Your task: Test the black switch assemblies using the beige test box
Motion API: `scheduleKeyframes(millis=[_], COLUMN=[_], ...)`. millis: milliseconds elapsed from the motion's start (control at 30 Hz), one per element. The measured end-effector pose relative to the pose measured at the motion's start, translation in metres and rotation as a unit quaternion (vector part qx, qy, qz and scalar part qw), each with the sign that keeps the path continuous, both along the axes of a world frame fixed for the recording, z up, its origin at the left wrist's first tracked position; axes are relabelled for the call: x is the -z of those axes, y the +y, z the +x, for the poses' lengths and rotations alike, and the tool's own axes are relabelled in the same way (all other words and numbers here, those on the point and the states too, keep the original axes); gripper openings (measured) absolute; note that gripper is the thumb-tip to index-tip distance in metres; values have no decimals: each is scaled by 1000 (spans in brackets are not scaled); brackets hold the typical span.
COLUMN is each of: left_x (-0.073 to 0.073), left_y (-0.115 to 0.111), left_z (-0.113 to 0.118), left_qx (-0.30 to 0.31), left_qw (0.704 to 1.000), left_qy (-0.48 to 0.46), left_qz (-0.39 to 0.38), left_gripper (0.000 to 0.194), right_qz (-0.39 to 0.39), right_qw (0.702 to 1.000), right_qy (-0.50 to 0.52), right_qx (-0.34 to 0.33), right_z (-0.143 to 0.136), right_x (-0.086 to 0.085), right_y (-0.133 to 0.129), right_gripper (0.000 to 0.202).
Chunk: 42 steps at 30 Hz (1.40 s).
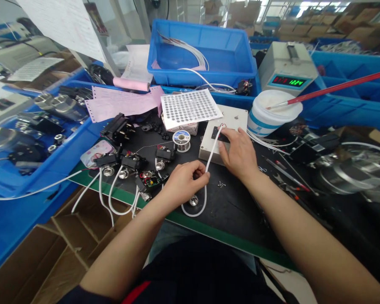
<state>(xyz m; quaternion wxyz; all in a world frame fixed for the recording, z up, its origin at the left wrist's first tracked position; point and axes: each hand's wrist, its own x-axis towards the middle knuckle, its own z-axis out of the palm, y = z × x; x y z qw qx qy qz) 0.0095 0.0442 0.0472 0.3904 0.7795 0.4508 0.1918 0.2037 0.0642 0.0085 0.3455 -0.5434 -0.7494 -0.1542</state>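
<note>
Pinching the white cable (210, 157) mid-frame, left hand (185, 181) closed on it to keep slack; right hand (237, 153), fingers loosely spread, steadied its end on the white box (237, 118) w/ display.

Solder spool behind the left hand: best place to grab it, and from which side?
Probably from above, fingers across the flange rim. The solder spool lies flat on the mat, hub hole up, so its round edge is exposed. Come in from the near side; a paper-topped box crowds the far side, and the white cable runs to its right.
</note>
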Motion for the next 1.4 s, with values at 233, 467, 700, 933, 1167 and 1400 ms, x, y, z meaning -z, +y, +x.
scheduleKeyframes(millis=[233, 467, 700, 933, 1167, 1400], left_x=[-1, -2, -3, -3, -1, -1], left_y=[-1, -2, -3, -3, -3, -3], left_z=[0, 0, -1, -2, -2, -2], left_qx=[-2, 1, 10, 9, 11, 14], left_qw=[1000, 1000, 1000, 1000, 1000, 1000], left_qy=[-1, -7, -10, -10, -13, -12], left_qz=[2, 3, 6, 6, 13, 9], left_gripper=[14, 12, 11, 12, 11, 11], right_qz=[6, 29, 25, 30, 31, 30], right_qw=[1000, 999, 999, 999, 999, 999], right_qy=[-16, -19, -20, -21, -21, -16], right_qx=[7, 5, 9, 10, 8, 5], right_z=[-1, -2, -2, -2, -2, -2], right_x=[-2, -2, -3, -2, -2, -2], right_y=[-1, -1, -2, -2, 0, -1], right_gripper=[25, 19, 19, 19, 18, 17])
